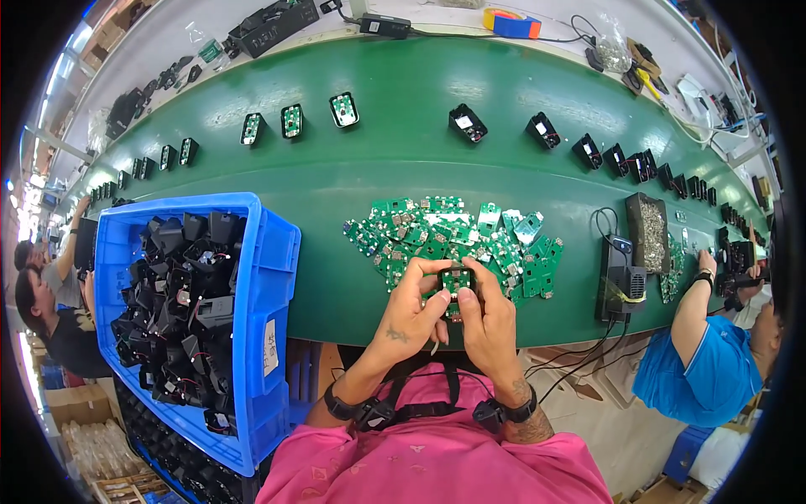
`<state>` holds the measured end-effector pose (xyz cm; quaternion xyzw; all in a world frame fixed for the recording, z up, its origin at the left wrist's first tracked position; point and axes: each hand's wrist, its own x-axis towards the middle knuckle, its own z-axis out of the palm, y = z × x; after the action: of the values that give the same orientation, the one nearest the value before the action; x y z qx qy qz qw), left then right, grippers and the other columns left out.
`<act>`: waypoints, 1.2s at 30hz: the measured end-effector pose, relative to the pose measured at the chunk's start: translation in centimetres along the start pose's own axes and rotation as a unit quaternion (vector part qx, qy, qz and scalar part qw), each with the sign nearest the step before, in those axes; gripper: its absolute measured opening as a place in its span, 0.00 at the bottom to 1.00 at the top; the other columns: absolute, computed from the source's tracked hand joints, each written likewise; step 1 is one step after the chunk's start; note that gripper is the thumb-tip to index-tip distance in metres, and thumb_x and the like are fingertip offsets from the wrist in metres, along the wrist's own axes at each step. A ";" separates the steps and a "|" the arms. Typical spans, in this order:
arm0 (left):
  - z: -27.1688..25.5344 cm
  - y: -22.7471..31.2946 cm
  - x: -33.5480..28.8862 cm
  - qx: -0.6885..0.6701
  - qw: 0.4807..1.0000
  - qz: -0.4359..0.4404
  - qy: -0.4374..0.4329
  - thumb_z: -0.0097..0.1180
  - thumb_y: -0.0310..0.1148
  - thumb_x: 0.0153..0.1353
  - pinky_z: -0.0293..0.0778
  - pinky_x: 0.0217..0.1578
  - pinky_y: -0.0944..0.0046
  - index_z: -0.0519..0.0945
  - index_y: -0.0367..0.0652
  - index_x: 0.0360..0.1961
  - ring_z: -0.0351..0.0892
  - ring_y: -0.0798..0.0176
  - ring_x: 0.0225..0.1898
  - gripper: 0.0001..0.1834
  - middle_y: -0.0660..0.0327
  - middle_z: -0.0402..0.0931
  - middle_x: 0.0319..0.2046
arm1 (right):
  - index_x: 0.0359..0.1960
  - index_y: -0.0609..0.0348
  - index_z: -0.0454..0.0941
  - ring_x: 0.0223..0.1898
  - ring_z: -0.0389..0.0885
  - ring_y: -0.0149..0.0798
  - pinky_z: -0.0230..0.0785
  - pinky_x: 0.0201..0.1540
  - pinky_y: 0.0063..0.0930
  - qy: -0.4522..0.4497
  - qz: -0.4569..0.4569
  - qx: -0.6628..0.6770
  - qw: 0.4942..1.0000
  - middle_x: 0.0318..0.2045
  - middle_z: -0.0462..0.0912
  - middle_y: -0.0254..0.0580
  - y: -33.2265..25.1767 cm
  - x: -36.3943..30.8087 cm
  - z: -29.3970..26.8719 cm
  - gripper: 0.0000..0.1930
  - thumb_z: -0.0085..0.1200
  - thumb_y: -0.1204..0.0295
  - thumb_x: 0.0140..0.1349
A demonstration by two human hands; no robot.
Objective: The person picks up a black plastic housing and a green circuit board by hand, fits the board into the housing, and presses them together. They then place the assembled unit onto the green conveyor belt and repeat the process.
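While both hands are raised over the near edge of the green worktable, a black housing is held between them, directly in front of the person's torso. A green circuit board is visible inside the rim of this housing. The left hand grips the left side: its fingers are curled around the outside and its thumb is pressed down toward the board. The right hand grips the opposite side in the same manner, with the two thumbs close together. Neither hand is spread; the exact contact of the hidden fingertips cannot be told.

Just beyond the hands lies a loose pile of green circuit boards. To the left stands a blue crate, filled with loose black housings. Along the far part of the worktable, a left row of housings shows green boards in the openings; a right row of housings extends toward the far right. A black device with cables stands right of the pile, beside a dark block-shaped container.
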<state>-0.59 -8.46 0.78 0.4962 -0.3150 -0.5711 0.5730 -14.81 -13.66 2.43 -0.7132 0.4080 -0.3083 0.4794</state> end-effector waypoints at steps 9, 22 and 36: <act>0.3 0.2 0.3 0.045 0.999 0.001 -0.026 0.44 0.20 0.68 0.75 0.18 0.72 0.61 0.39 0.64 0.76 0.71 0.18 0.23 0.50 0.77 0.47 | 0.58 0.61 0.70 0.30 0.84 0.48 0.74 0.33 0.36 0.053 -0.040 -0.032 0.997 0.33 0.82 0.52 0.7 0.3 0.3 0.16 0.49 0.72 0.71; 0.1 3.1 3.1 0.106 0.993 0.041 -0.035 0.46 0.21 0.66 0.75 0.17 0.68 0.69 0.37 0.60 0.79 0.66 0.18 0.20 0.52 0.78 0.45 | 0.57 0.63 0.74 0.26 0.72 0.26 0.66 0.27 0.23 0.097 -0.033 0.049 0.994 0.28 0.76 0.36 0.4 1.8 0.0 0.17 0.54 0.75 0.67; -8.2 6.0 26.0 0.527 0.728 0.283 0.335 0.59 0.32 0.54 0.78 0.47 0.44 0.62 0.31 0.65 0.79 0.34 0.49 0.38 0.42 0.72 0.56 | 0.31 0.63 0.80 0.24 0.76 0.36 0.67 0.26 0.27 0.193 -0.164 -0.100 0.962 0.25 0.78 0.41 4.6 -3.7 -2.5 0.01 0.58 0.78 0.60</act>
<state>12.94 -32.75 -1.51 0.7656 -0.4786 0.0786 0.4226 -19.98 -12.46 -1.22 -0.7417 0.3990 -0.4721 0.2603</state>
